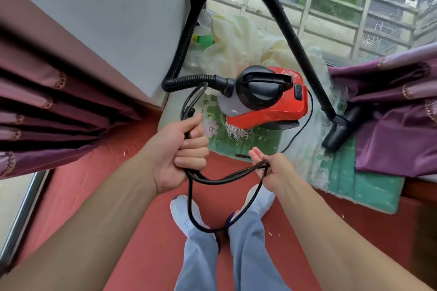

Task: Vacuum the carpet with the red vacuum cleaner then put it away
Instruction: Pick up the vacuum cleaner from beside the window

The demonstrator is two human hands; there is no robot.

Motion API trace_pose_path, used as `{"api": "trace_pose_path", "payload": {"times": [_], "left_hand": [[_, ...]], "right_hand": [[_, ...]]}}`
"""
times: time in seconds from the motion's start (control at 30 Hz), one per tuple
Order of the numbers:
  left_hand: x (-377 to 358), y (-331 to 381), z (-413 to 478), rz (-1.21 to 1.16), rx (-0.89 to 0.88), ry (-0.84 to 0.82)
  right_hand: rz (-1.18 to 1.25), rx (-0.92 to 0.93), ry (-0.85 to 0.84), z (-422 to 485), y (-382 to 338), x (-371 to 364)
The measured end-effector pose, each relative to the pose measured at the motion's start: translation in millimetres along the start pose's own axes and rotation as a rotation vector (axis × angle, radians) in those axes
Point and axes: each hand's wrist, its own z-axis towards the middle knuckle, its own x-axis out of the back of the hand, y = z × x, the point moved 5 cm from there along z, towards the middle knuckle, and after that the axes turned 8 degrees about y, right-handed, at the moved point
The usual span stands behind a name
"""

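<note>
Here, the left hand (179, 151) is closed round several loops of the black cord (224, 179), fingers curled tight over the bundle. From there the cord sags in a slack loop across to the right hand (272, 168), and more of it hangs down to the shoes on the red carpet (142, 220). The right hand's fingers look nearly straight. The cord lies across the palm by the thumb, draped more than clenched.

The cord looks thin, limp and a little springy, so loose coils will likely slide apart. It is best held as one bunch in the left fist while the right hand feeds it in.

Just beyond the hands the vacuum (267, 101) sits on a green mat (248, 142) at the carpet's edge, near the window. Its body is hard plastic and probably moderately heavy. The black handle (267, 78) on top is the obvious place to lift it.

The ribbed hose (196, 30) arches high over it. It will likely flex and swing if the body is carried, so it wants a second hand. To the right, the stiff wand ends in the nozzle (340, 130), which lies on the mat beside a purple curtain (390, 113).
</note>
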Motion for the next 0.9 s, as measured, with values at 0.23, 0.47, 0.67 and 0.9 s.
{"api": "trace_pose_path", "payload": {"times": [0.23, 0.47, 0.67, 0.9], "left_hand": [[-4.6, -31.6, 37.8, 0.439, -0.059, 0.364], [-63.4, -54.8, 60.0, -0.066, 0.103, 0.130], [-106.8, -26.5, 78.3, -0.390, 0.078, 0.112], [-146.7, 10.8, 85.6, -0.113, -0.215, -0.001]], "right_hand": [[-0.493, 0.645, -0.117, -98.7, -68.2, 35.8], [-0.772, 0.616, -0.585, -159.2, -108.1, 68.5], [-0.580, 0.447, -0.624, -134.3, -144.3, 95.3], [-0.704, 0.574, -0.311, -61.6, -179.7, 68.7]]}}
